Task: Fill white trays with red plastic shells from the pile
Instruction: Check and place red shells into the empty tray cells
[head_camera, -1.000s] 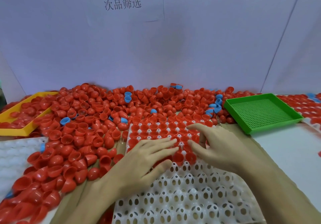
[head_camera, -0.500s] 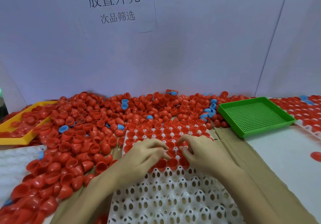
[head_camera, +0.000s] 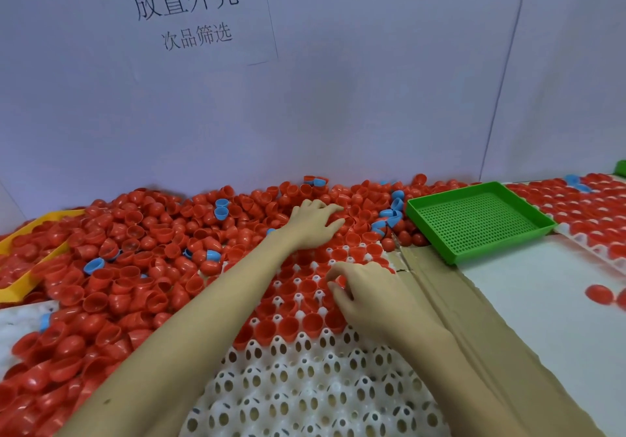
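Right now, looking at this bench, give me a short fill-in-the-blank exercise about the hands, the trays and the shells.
1. The left hand reaches into the pile of ____ shells.
2. The right hand pinches one shell over the ____ tray.
3. The perforated tray to the right of the pile is ____.
4. The few odd shells mixed into the pile are ____.

Missing words: red; white; green; blue

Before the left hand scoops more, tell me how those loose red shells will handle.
The red shells look thin and hollow, so probably light. Their rounded domes lie at all angles in the pile, so they likely roll and tip when pushed. One sits pinched in the right hand; glossy plastic may slip.
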A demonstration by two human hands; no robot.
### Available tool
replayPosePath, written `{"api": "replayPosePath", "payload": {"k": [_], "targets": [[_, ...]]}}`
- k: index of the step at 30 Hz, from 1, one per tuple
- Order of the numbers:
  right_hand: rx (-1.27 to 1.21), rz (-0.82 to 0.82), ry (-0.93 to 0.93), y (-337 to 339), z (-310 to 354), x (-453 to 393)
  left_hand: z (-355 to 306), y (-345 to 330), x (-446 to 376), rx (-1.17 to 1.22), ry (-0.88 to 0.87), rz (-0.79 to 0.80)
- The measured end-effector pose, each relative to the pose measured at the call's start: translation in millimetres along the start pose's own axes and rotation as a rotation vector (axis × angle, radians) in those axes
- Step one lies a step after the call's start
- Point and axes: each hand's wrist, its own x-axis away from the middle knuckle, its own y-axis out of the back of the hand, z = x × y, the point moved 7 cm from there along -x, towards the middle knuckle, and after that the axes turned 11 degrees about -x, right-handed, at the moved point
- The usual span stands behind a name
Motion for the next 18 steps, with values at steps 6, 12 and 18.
{"api": "replayPosePath", "payload": {"k": [6,12,18], "targets": [[-0.034,-0.031,0.027,5.6,-1.9,0.4,-4.8,-4.4,-28.7,-0.072,0.007,-0.037],[-0.082,-0.194,-0.052,30.7,-18.2,-2.4,-11.9,54.1,26.7,0.284,-0.113,-0.423],[-0.6,-0.207,-0.189,34.0,-29.8,-2.3,-4.4,57.6,130.5,0.585,-0.044,-0.526]]}}
